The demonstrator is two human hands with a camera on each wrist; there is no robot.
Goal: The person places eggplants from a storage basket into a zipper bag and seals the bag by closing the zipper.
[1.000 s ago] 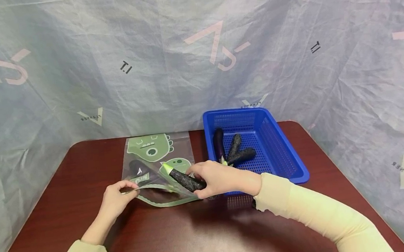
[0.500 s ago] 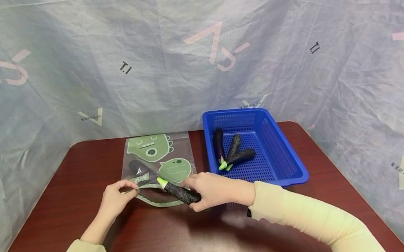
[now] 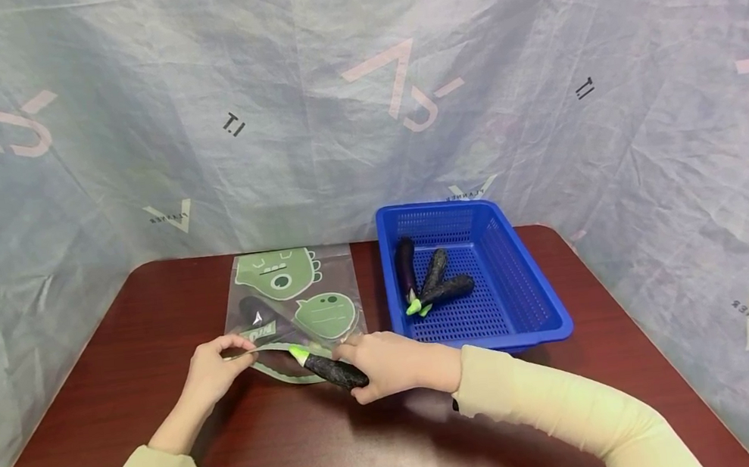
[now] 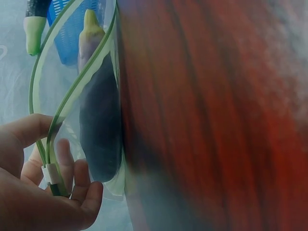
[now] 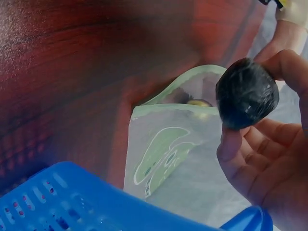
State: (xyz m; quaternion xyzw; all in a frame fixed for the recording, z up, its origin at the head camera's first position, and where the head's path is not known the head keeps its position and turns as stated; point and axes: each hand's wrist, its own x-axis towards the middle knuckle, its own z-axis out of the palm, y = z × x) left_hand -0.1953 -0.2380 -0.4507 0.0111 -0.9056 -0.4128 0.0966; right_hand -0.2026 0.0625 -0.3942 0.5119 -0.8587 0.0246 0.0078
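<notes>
A clear zip bag (image 3: 340, 271) with green dinosaur prints lies on the table, its mouth gaping toward me. My left hand (image 3: 214, 370) pinches the left corner of the mouth, by the white slider (image 4: 49, 173) in the left wrist view. One eggplant (image 4: 101, 125) lies inside the bag. My right hand (image 3: 391, 365) grips the blunt end of a dark, film-wrapped eggplant (image 3: 334, 371). Its green stem end points left, at the bag's opening; in the left wrist view that stem (image 4: 33, 36) overlaps the bag's rim, and I cannot tell whether it is inside.
Behind my right hand stands a blue perforated basket (image 3: 531, 285). On its left side lie a purple eggplant (image 3: 405, 268) and two dark wrapped ones, including a front eggplant (image 3: 449, 290). A grey printed cloth (image 3: 308, 119) hangs behind the red-brown table (image 3: 288, 455).
My right hand has moved left and toward me, lowering the eggplant from over the bag to its mouth. The left hand keeps its place on the bag's edge.
</notes>
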